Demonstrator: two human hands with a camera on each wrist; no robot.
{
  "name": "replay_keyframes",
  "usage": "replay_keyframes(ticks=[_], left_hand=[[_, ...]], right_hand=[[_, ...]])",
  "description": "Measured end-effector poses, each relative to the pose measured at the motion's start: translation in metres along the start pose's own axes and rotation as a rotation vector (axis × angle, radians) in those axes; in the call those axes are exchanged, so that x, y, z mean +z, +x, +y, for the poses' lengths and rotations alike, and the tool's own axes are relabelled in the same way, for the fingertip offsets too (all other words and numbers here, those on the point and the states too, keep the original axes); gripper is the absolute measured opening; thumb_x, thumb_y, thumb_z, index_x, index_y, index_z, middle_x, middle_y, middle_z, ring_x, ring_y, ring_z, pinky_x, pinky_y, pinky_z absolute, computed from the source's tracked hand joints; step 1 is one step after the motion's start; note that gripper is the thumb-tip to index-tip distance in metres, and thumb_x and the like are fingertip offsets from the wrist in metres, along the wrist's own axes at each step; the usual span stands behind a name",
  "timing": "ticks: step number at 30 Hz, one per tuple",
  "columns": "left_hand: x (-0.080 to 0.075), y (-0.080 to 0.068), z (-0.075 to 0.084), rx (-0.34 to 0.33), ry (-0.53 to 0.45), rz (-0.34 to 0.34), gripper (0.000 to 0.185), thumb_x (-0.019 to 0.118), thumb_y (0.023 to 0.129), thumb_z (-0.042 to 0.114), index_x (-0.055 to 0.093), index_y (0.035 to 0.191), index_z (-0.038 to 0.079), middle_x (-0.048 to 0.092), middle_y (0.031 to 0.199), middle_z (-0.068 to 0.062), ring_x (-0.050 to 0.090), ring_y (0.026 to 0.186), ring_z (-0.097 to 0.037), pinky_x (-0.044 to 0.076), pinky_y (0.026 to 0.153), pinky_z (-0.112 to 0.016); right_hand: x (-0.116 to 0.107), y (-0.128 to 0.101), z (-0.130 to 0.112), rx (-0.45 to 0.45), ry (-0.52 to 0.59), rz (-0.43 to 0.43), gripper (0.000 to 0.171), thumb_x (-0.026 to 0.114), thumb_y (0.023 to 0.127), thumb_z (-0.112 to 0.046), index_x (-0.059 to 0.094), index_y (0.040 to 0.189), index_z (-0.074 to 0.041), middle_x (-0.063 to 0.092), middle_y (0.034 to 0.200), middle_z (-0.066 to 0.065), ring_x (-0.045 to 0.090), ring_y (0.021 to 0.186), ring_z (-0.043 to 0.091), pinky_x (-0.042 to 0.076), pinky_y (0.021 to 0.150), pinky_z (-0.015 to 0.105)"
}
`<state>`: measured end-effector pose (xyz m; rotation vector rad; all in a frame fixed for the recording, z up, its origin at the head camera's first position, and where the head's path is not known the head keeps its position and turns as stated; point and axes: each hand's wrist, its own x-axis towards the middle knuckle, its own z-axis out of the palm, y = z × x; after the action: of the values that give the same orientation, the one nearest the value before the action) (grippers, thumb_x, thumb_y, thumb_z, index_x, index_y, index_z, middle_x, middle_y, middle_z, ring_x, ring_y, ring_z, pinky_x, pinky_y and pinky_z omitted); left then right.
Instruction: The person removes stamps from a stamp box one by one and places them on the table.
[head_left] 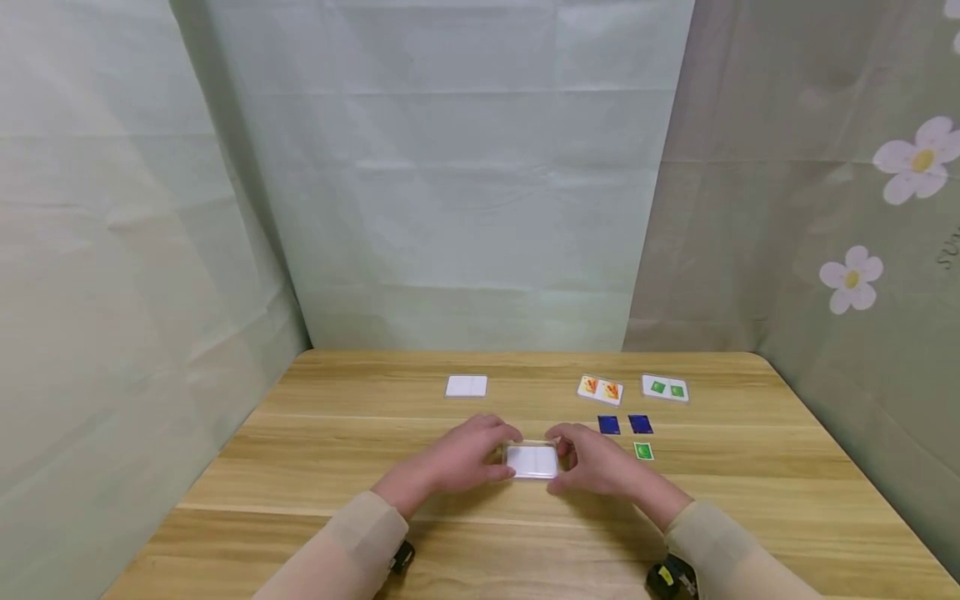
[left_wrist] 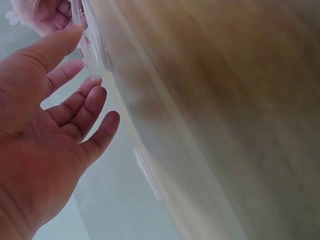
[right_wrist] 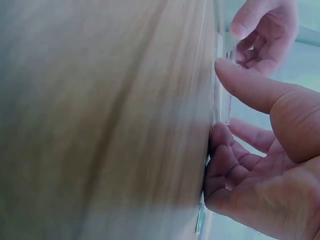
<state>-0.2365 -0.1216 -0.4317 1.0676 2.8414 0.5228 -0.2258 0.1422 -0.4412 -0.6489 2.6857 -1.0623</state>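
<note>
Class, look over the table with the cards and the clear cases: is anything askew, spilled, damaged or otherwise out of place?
Nothing stands out. The left hand and right hand hold a clear case flat on the wooden table. The other cases and the blue cards and green card lie flat and apart, with no visible damage.

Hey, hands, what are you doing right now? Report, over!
Left hand and right hand pinch the clear case from both sides. Case flat on the table. Blue cards nearby, nothing blocking.
</note>
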Motion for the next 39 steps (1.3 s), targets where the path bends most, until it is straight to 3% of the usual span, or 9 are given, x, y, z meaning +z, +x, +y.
replay_keyframes(ticks=[8,29,39], left_hand=[[0.0006,0.0009,0.0002,0.002,0.018,-0.015,0.044,0.085,0.1,0.025,0.071,0.14,0.012,0.068,0.138,-0.007,0.062,0.127,-0.023,0.054,0.108,-0.043],[0.0002,0.0039,0.0026,0.014,0.048,-0.05,0.045,0.089,0.097,0.024,0.071,0.136,0.012,0.069,0.138,-0.008,0.063,0.125,-0.022,0.054,0.107,-0.041],[-0.001,0.003,0.0043,0.018,0.039,-0.052,0.042,0.089,0.097,0.023,0.071,0.133,0.012,0.068,0.136,-0.007,0.063,0.121,-0.021,0.055,0.104,-0.04]], right_hand=[[-0.0006,-0.0005,-0.0007,-0.017,0.006,-0.006,0.047,0.097,0.086,-0.015,0.07,0.124,-0.006,0.062,0.102,0.003,0.057,0.089,0.021,0.049,0.075,0.032],[-0.0008,0.0013,-0.0014,0.039,-0.005,-0.004,0.047,0.098,0.085,-0.013,0.072,0.124,-0.008,0.064,0.103,0.0,0.057,0.092,0.02,0.052,0.079,0.037],[-0.0026,0.0005,-0.0014,0.016,0.003,-0.018,0.045,0.098,0.085,-0.011,0.073,0.122,-0.007,0.063,0.102,0.001,0.057,0.09,0.02,0.05,0.076,0.034]])
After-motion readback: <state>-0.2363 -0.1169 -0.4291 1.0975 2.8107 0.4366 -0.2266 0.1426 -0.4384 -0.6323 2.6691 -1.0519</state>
